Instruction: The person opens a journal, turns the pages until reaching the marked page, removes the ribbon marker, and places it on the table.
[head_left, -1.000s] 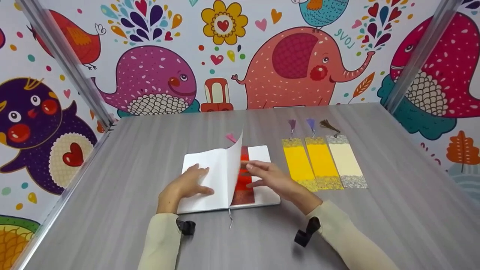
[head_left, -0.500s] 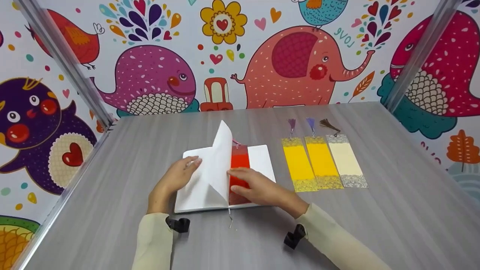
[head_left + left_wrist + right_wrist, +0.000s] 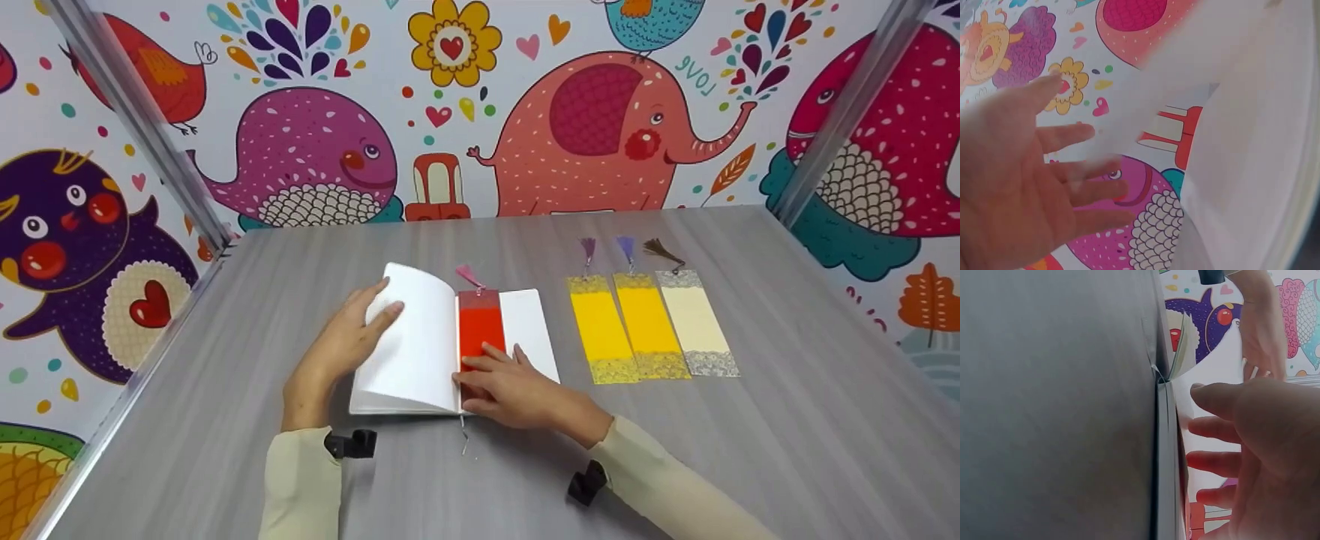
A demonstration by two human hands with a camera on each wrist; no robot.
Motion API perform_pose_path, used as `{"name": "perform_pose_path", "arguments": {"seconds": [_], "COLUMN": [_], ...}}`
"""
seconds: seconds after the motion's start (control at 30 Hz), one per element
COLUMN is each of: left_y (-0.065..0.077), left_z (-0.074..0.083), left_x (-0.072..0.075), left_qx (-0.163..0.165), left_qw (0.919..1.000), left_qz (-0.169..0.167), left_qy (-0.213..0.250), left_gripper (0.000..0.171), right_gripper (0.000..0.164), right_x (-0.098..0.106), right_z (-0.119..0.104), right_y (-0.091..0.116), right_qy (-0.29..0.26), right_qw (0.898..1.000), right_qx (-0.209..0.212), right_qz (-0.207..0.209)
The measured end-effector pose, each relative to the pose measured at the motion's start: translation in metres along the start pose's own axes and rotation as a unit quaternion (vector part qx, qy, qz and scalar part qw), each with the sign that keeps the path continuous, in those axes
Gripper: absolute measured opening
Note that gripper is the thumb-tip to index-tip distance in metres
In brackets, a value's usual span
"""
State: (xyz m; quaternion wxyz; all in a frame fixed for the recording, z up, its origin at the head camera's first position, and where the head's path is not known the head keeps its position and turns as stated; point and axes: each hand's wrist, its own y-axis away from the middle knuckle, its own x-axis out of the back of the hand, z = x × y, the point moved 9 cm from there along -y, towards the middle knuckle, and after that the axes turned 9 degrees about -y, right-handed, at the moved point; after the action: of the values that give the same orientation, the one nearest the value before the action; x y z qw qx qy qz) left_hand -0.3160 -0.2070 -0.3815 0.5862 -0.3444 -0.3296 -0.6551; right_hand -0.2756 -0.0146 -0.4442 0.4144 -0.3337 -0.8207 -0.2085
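An open white notebook (image 3: 531, 322) lies on the table with a red bookmark (image 3: 480, 324) along the inner side of its right page. The bookmark's pink tassel (image 3: 469, 276) sticks out past the top edge. On the left half, a white page (image 3: 416, 330) curves up off the pages beneath. My left hand (image 3: 337, 345) is at that page's outer edge, thumb over it; in the left wrist view the fingers of the left hand (image 3: 1022, 185) are extended. My right hand (image 3: 517, 386) lies over the bookmark's lower part with fingers spread, covering its bottom end.
Two yellow bookmarks (image 3: 598, 322) (image 3: 651, 322) and a cream bookmark (image 3: 696, 319), all tasselled, lie side by side right of the notebook. A thin ribbon (image 3: 464, 436) hangs from the notebook's near edge onto the grey table (image 3: 240, 337). Printed animal panels (image 3: 315, 150) stand behind.
The page has swung from upright over the bookmark to the left side, baring the bookmark. My left hand moved left and away; my right hand came down and left onto the bookmark.
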Motion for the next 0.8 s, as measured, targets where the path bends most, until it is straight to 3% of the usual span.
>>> {"name": "perform_pose_path", "arguments": {"seconds": [0.17, 0.4, 0.8], "left_y": [-0.002, -0.009, -0.013], "left_z": [0.011, 0.007, -0.006], "left_x": [-0.016, -0.042, -0.072], "left_qx": [-0.030, -0.049, -0.037], "left_qw": [0.9979, 0.9933, 0.9847], "left_qz": [-0.029, -0.076, -0.138], "left_qy": [-0.050, -0.072, -0.099], "left_gripper": [0.073, 0.077, 0.091], "right_gripper": [0.051, 0.058, 0.059], "right_x": [-0.004, -0.007, -0.008], "right_z": [0.002, 0.007, 0.008], "right_y": [0.000, 0.003, 0.004], "right_qy": [0.010, 0.033, 0.040], "right_qw": [1.000, 0.998, 0.998], "right_qx": [0.005, -0.007, 0.002], "right_qz": [-0.019, -0.051, -0.056]}}
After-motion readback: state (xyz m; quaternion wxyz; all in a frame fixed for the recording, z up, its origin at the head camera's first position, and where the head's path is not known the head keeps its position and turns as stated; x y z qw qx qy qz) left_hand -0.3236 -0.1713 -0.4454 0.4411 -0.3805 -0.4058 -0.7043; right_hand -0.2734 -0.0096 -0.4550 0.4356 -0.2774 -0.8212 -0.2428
